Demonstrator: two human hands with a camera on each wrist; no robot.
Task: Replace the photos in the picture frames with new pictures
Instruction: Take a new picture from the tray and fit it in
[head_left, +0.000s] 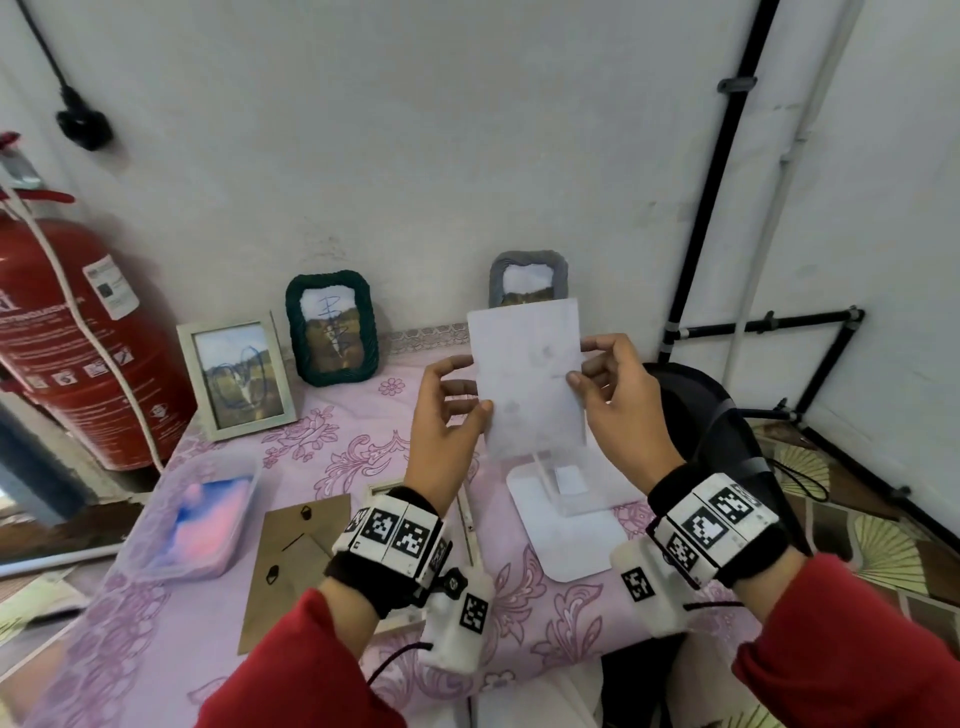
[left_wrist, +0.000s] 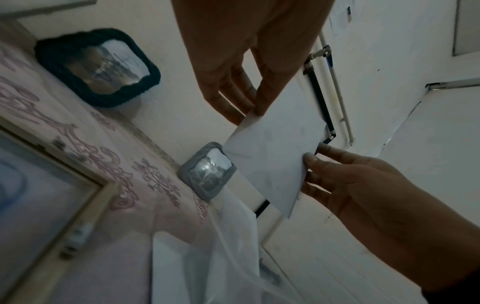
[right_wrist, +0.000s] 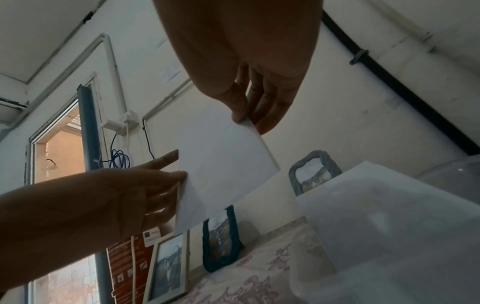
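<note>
A person in red sleeves holds a white sheet (head_left: 527, 379) upright in the air above a worktop (head_left: 332, 467) covered with a pink floral cloth. Its blank white back faces the head camera; the other side is not visible. The left hand (head_left: 447, 431) pinches the sheet's left edge at about 9 o'clock, thumb on the near face and fingers (left_wrist: 233, 96) behind. The right hand (head_left: 623, 405) pinches the right edge at about 3 o'clock, thumb in front and fingers (right_wrist: 270, 107) behind. Both hands are clasped on the sheet, which touches nothing else.

Directly below the sheet, at 6 o'clock from it, a clear acrylic frame (head_left: 563, 491) stands on the worktop on a white sheet of paper (head_left: 571, 540).

Against the wall at 12 o'clock from the sheet stands a grey frame (head_left: 527, 273), its lower part hidden behind the sheet. Farther along the wall, at 9 o'clock, stands a dark green frame (head_left: 332, 332) with a photo marked in pen. Left of it leans a pale wooden frame (head_left: 236, 376) holding a photo with blue scribbles.

At 7 o'clock on the worktop lies a brown cardboard frame backing (head_left: 291, 566), and beside it a clear plastic tray (head_left: 192, 519) with a pink and blue picture inside. A red fire extinguisher (head_left: 78, 332) stands beyond the worktop's left edge
</note>
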